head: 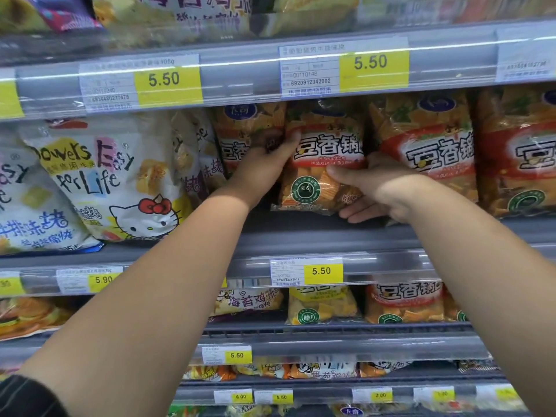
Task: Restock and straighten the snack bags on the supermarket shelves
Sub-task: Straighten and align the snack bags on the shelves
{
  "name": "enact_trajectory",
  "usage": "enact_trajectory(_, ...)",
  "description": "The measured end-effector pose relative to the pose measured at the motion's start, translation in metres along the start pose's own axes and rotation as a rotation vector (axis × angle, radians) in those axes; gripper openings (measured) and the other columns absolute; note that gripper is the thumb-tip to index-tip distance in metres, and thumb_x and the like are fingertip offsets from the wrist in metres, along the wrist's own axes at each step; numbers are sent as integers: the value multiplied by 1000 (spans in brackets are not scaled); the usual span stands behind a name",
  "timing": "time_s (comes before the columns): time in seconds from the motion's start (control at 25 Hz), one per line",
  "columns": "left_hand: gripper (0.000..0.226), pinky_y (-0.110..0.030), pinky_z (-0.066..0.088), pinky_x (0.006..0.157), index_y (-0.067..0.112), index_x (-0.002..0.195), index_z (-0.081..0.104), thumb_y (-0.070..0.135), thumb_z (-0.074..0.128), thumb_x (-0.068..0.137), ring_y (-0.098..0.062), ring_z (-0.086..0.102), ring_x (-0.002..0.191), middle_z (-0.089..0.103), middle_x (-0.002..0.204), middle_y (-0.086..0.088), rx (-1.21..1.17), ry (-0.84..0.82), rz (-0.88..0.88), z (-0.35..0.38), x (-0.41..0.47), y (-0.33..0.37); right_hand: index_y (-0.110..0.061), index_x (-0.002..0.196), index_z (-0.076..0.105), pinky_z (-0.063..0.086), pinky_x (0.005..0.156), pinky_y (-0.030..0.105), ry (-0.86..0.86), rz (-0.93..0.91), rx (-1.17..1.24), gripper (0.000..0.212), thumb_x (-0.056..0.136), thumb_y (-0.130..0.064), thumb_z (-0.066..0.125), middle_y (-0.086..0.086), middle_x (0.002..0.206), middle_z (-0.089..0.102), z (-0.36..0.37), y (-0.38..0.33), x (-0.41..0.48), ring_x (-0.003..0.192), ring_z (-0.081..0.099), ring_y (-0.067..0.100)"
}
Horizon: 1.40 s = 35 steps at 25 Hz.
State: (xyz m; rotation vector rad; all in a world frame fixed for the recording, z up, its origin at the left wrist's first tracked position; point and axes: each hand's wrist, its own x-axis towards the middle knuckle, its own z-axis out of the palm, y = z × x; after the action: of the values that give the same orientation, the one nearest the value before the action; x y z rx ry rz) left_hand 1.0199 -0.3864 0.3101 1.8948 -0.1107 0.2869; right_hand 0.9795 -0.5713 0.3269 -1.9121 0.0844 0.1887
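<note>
A: What's left of the left grip (266, 162)?
B: Leaning white bags (120, 176). The left grip itself curls round the bag (326, 152) at its upper left edge, probably to steady it upright.
A: Where's the bag?
B: Between both grips, low on the shelf (301, 233).
A: And the right grip (380, 188)?
B: Thumb on the front, fingers under the lower right corner, bearing the weight. Right of it an orange bag (427, 152) crowds close, so the slot looks tight.

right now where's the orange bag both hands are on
In the head view, the orange bag is mid-frame at the second shelf, held between the left hand and right hand, with matching orange bags on both sides.
</note>
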Motion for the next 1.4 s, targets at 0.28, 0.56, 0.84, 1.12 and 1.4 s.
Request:
enact_trajectory(0.28, 30, -35, 52, 85, 30, 97, 59, 58, 50, 94, -20, 68, 79, 70, 82, 1, -148, 103, -70, 0, 15, 6, -22, 113, 29, 59, 48, 33, 4, -1, -28, 54, 83, -34, 73, 14, 92, 65, -3, 2, -10, 62, 72, 23)
enact_trajectory(0.56, 47, -31, 60, 68, 21, 115, 60, 61, 53, 91, -16, 73, 79, 74, 97, -2, -252, 12, -75, -2, 15, 7, -22, 123, 31, 61, 58, 40, 133, -114, -24, 53, 88, -26, 70, 10, 98, 63, 6, 15, -12, 61, 71, 27)
enact_trajectory(0.84, 55, -38, 50, 91, 24, 115, 63, 68, 61, 82, -19, 69, 101, 74, 107, -2, -276, -27, -165, -4, 9, 3, -27, 113, 28, 61, 64, 43, 171, -166, 12, 48, 89, -23, 69, 3, 89, 61, 7, 21, -17, 65, 72, 31)
enact_trajectory(1.12, 12, -51, 55, 89, 32, 88, 62, 35, 68, 77, -26, 70, 92, 73, 88, -1, -132, 191, 140, -10, 3, -13, -23, 113, 30, 60, 66, 49, 228, -217, 66, 46, 89, -19, 69, 2, 88, 56, 11, 24, -15, 64, 69, 35)
enact_trajectory(1.4, 10, -38, 54, 87, 30, 98, 66, 29, 60, 91, -23, 67, 94, 70, 100, -8, -353, 137, -31, -10, 1, -4, -25, 115, 32, 60, 63, 46, 245, -241, 67, 45, 89, -19, 68, 3, 92, 56, 10, 29, -13, 62, 69, 34)
